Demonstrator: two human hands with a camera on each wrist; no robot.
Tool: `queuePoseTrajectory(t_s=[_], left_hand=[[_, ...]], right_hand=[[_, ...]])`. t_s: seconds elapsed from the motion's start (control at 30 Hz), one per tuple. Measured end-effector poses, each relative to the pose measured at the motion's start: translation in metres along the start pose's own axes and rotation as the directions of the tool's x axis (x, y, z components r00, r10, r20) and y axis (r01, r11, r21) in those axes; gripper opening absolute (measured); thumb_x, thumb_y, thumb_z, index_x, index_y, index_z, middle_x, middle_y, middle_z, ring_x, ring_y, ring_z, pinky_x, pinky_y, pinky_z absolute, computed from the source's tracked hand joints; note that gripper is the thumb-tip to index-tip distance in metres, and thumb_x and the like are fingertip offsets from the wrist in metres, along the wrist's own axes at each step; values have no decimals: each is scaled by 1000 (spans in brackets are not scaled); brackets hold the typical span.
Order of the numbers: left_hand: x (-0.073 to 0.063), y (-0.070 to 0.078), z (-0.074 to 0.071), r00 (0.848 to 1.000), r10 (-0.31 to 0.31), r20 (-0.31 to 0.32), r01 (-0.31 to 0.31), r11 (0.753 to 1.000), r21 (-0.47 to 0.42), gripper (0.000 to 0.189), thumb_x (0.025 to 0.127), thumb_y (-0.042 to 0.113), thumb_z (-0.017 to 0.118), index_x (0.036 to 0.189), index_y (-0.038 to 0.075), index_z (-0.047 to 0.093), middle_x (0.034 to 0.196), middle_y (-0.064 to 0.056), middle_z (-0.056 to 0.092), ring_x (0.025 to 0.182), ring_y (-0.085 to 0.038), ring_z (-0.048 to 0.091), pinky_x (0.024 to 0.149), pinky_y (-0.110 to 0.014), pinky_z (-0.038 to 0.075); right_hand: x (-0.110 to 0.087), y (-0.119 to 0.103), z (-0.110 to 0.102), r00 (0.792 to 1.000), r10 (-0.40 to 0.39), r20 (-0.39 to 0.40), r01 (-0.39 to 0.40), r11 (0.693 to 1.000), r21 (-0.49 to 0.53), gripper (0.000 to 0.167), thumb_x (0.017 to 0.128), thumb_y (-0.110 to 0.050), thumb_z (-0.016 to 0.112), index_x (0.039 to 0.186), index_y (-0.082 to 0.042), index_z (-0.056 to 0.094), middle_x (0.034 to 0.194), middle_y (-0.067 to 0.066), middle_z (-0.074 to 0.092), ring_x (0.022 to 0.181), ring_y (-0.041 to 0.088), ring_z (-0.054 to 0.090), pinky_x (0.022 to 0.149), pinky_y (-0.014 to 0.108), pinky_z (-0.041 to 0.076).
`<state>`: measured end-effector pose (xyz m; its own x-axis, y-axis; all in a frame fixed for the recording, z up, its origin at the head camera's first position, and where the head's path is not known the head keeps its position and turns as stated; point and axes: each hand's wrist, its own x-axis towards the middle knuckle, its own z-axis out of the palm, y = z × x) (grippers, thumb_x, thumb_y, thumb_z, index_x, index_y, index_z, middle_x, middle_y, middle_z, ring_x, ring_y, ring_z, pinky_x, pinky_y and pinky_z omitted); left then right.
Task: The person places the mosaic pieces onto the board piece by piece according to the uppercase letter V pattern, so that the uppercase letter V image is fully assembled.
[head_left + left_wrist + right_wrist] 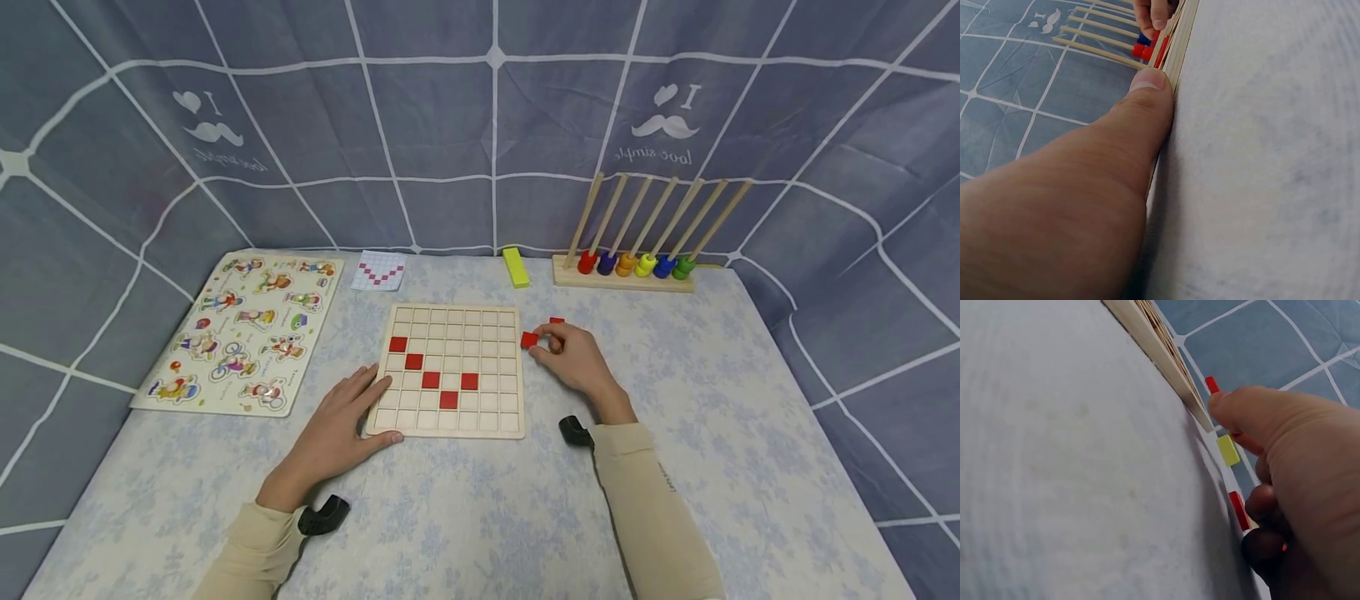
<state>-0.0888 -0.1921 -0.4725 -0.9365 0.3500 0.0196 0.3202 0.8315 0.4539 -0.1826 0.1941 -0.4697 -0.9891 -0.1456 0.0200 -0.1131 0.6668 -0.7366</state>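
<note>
A square wooden grid board (491, 342) lies mid-table, with several red square tiles (448, 400) in its cells forming a slanting line and a short upturn. My left hand (337, 433) rests at the board's left edge, fingers spread, thumb at the near left corner. Just off the board's right side, my right hand (573, 358) pinches a red tile (529, 340) between thumb and index finger; in the right wrist view this tile (1211, 384) sticks up past the thumb tip. Another red tile (557, 320) lies behind that hand, partly hidden.
Behind the board lies a pattern card (378, 272) with a pink V of squares. A yellow block (516, 267) stands to its right. A wooden rack (624, 283) with upright pegs and coloured beads is at the back right. A picture puzzle board (240, 333) lies left.
</note>
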Motion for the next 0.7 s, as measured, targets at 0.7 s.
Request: queuePoseTrajectory(t_s=[0.7], left_hand=[[1, -1, 1, 1000, -13, 11, 14, 1000, -4, 93, 83, 53, 79, 157, 11, 42, 167, -16, 29, 155, -41, 25, 124, -62, 23]], right_hand=[[-2, -15, 14, 992, -114, 50, 111, 993, 50, 24, 94, -26, 74, 113, -12, 72, 72, -1, 46, 69, 17, 43, 74, 34, 44]])
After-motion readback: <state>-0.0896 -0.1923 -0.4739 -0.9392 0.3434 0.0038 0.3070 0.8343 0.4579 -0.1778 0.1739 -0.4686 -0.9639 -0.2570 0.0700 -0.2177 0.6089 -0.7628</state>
